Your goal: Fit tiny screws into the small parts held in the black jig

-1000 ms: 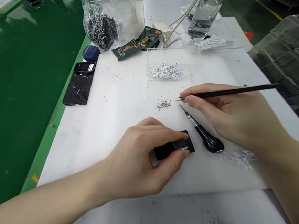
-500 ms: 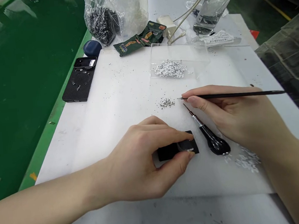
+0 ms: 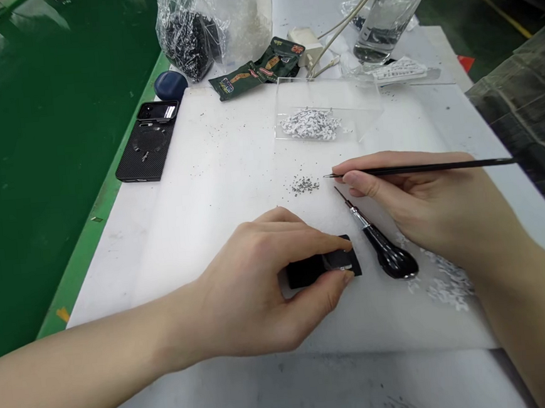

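Black block (image 3: 309,272): was set on the white sheet, near the middle of the desk (image 3: 268,390); a small dark piece (image 3: 337,260) with a bright lower edge was seen on its right end.
Left hand (image 3: 264,280): was closed over the black block, whose right end was pinched between thumb and forefinger; its left part was partly covered by the palm side.
Right hand (image 3: 436,210): was clasped around the tweezers, held between thumb and fingers.
Tweezers (image 3: 416,169): were laid nearly level across the hand, with the tips pointed left, near the metal bits but apart from them.
Metal bits (image 3: 305,185): were scattered in a small heap on the white sheet (image 3: 209,234), beyond the block.
Black-handled tool (image 3: 392,252): was placed between the two hands, its thin tip directed away, just below the tweezers' tips.
Loose white pieces (image 3: 448,281): were spread beside the right wrist, partly hidden by it.
Clear tray (image 3: 350,127): was positioned beyond the metal bits and was partly filled with white pieces (image 3: 311,124).
Desk's left edge: was occupied by a black phone (image 3: 143,145) and a blue case (image 3: 170,85).
Far end: was taken up by a plastic bag (image 3: 216,29), green packets (image 3: 258,70) and a clear bottle (image 3: 384,28).
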The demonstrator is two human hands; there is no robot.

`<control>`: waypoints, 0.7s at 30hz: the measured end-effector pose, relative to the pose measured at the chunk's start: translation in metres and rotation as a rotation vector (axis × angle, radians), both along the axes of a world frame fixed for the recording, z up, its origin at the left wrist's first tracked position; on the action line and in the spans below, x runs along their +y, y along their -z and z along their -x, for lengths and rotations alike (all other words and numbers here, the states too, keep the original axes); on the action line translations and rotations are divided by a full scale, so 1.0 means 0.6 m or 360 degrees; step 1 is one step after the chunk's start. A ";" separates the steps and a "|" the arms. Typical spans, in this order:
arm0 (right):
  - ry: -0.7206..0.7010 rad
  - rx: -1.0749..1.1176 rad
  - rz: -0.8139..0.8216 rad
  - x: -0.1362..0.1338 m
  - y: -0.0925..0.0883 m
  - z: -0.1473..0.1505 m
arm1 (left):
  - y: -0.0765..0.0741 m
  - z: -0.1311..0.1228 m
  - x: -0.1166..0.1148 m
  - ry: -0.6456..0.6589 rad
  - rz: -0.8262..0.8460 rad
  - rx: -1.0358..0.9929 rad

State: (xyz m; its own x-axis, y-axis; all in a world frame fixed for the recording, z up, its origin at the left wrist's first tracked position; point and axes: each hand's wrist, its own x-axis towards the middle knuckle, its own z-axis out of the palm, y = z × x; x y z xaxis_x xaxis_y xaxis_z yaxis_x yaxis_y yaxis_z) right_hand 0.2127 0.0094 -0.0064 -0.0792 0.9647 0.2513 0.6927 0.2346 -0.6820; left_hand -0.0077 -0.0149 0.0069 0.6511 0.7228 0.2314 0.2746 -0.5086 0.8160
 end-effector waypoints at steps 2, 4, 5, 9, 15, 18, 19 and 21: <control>-0.0005 0.0035 0.0021 0.000 0.000 0.000 | 0.002 0.000 0.000 0.0008 -0.0020 -0.0022; -0.0007 0.0048 0.0016 0.000 0.000 -0.001 | 0.005 0.000 0.001 0.0016 -0.0041 -0.0050; -0.0008 0.0042 0.0008 0.000 0.000 -0.001 | 0.006 0.000 0.001 0.0014 -0.0044 -0.0056; 0.0002 0.0006 0.0003 -0.002 -0.001 -0.002 | 0.006 0.000 0.003 0.0008 -0.0030 -0.0059; 0.0054 0.0027 0.0045 -0.001 -0.003 0.000 | -0.002 -0.001 0.001 -0.0011 0.0038 -0.0040; 0.0071 0.0051 0.0065 -0.001 -0.005 0.002 | -0.005 -0.001 -0.001 -0.0017 0.0039 -0.0026; 0.0074 0.0048 0.0063 -0.001 -0.006 0.002 | -0.005 -0.001 -0.001 -0.0017 0.0042 -0.0016; 0.0078 0.0028 0.0058 -0.002 -0.006 0.002 | -0.005 -0.001 -0.001 -0.0021 0.0055 0.0005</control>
State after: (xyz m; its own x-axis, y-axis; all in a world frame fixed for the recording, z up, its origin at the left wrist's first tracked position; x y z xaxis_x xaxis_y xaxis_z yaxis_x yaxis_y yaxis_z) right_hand 0.2116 0.0084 -0.0029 -0.0277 0.9758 0.2169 0.6906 0.1755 -0.7017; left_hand -0.0072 -0.0156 0.0098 0.6420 0.7390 0.2042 0.2839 -0.4765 0.8321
